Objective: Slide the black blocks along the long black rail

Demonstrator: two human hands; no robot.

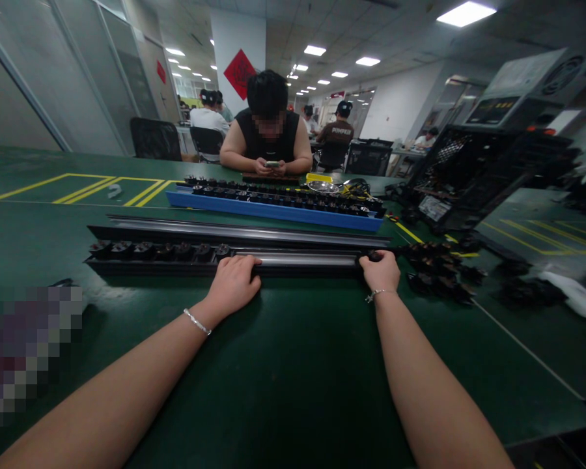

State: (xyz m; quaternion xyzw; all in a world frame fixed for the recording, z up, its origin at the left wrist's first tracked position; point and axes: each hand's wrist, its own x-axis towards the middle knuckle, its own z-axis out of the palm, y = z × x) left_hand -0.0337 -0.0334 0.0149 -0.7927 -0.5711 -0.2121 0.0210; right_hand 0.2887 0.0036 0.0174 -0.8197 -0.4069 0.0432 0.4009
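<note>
A long black metal channel (303,258) lies across the table in front of me. Black socket modules (163,251) with metal contacts sit in a row in its left part, while the right part shows bare, shiny metal. My left hand (235,280) is closed over the channel's near edge, its fingertips beside the last module of the row. At the channel's right end, my right hand (383,268) pinches a small black socket module (374,256), partly hidden by the fingers. Behind lies a second dark metal strip (254,230), parallel to the channel.
Loose black modules (439,267) are heaped to the right. Farther back stands a blue tray (273,212) filled with similar parts. An open computer case (449,169) stands back right. A person (268,130) sits opposite, holding a phone (272,164). A blurred-out object (24,345) lies left.
</note>
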